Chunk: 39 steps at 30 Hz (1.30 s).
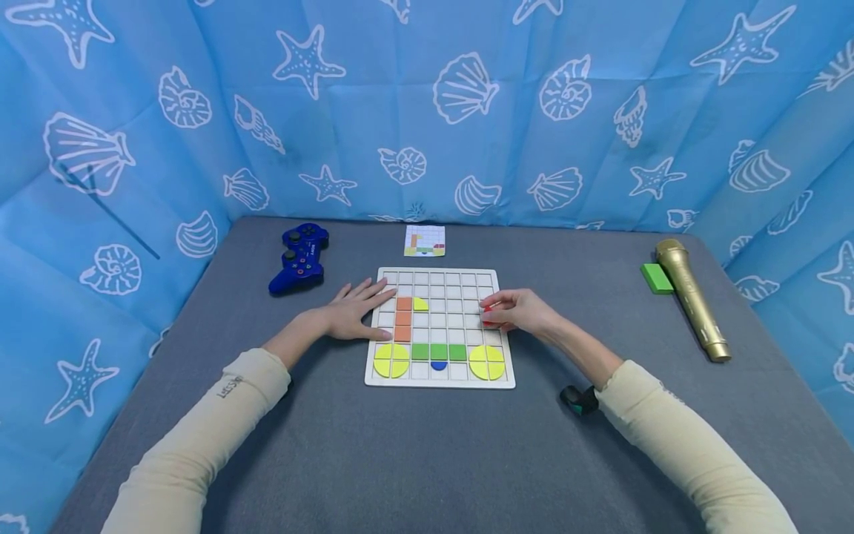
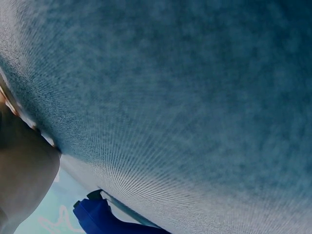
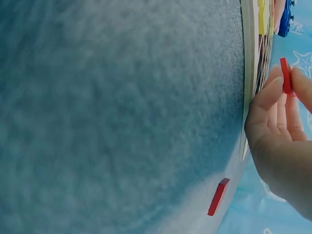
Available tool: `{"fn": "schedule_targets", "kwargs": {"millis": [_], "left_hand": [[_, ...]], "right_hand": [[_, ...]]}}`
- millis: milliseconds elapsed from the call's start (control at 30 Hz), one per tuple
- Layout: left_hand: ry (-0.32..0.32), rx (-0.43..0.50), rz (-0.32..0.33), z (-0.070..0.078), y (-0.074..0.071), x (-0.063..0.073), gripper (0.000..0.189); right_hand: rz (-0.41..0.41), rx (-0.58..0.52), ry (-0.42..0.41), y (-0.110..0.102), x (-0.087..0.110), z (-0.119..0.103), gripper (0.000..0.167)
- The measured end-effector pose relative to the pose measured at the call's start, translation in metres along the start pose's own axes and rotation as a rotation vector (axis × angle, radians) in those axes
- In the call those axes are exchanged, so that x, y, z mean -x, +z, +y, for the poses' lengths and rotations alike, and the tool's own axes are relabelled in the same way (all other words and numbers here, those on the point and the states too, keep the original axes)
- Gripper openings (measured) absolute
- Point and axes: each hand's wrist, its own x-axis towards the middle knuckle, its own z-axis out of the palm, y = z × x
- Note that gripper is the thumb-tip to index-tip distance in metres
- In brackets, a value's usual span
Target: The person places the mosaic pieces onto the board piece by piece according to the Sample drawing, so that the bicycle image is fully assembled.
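A white grid board [image 1: 472, 282] lies on the grey table. My left hand [image 1: 350, 310] rests, fingers spread and straight, on its left edge. Over the right edge, my right hand [image 1: 523, 310] pinches a red tile [image 3: 285, 76] between thumb and finger. Three orange squares [image 1: 403, 317] stand in a column, with a yellow quarter-circle [image 1: 420, 304] to the right of the top one. Three green tiles [image 1: 438, 351] form a row above a blue half-circle [image 1: 438, 365]. Yellow discs made of quarter pieces fill the lower left [image 1: 391, 360] and lower right [image 1: 487, 363].
A pattern card [image 1: 424, 241] lies behind the board. A blue game controller [image 1: 300, 258] is at the left; a gold microphone [image 1: 694, 300] and a green block [image 1: 657, 279] are at the right. Another red tile [image 3: 218, 197] lies on the table in the right wrist view.
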Motion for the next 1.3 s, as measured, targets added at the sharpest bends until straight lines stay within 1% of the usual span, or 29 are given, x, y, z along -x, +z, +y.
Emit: {"fn": "schedule_targets", "kwargs": {"millis": [133,367,633,733,900,1067,1300], "left_hand": [[0.001,-0.006,0.003,-0.002,0.003,-0.002,0.098],[0.006,-0.007,0.006,-0.002,0.003,-0.002,0.099],[-0.001,-0.019,0.002,0.002,0.001,-0.001,0.095],[-0.002,-0.019,0.002,0.002,0.001,-0.001,0.095],[-0.006,-0.017,0.000,0.001,0.002,-0.002,0.095],[-0.003,-0.015,0.001,0.000,0.002,-0.001,0.095],[-0.001,-0.019,0.003,0.001,0.001,-0.001,0.096]], "right_hand": [[-0.012,-0.006,-0.018,0.002,0.001,-0.001,0.033],[-0.026,0.043,-0.087,0.008,0.004,-0.002,0.026],[0.011,0.162,-0.127,0.016,0.005,-0.005,0.022],[0.021,0.190,-0.135,0.018,0.006,-0.005,0.020],[0.036,0.268,-0.166,0.022,0.010,-0.006,0.019],[0.035,0.311,-0.161,0.022,0.011,-0.007,0.017],[0.024,0.284,-0.120,0.020,0.012,-0.007,0.020]]}}
